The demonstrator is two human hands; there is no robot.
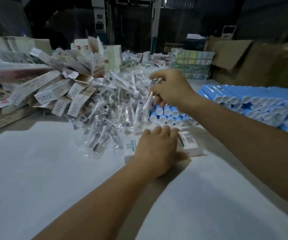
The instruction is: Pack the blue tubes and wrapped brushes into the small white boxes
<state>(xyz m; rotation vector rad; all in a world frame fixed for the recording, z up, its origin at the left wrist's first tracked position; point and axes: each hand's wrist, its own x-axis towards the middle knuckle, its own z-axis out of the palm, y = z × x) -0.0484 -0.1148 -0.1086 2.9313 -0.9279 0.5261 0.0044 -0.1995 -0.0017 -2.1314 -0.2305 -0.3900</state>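
My left hand (155, 149) lies on a small white box (190, 141) flat on the table, fingers curled over its far edge. My right hand (171, 89) hovers above the heap of clear-wrapped brushes (112, 108) and pinches one wrapped brush (148, 101) that hangs down from its fingers. Blue tubes with white caps (167, 115) lie stacked just below that hand, and a much larger bank of blue tubes (260, 101) stretches along the right side.
A pile of folded white boxes (53, 90) fills the left of the white table (53, 170). Brown cartons (252, 61) and a green patterned pack (191, 64) stand at the back right. More printed packs sit behind the brushes.
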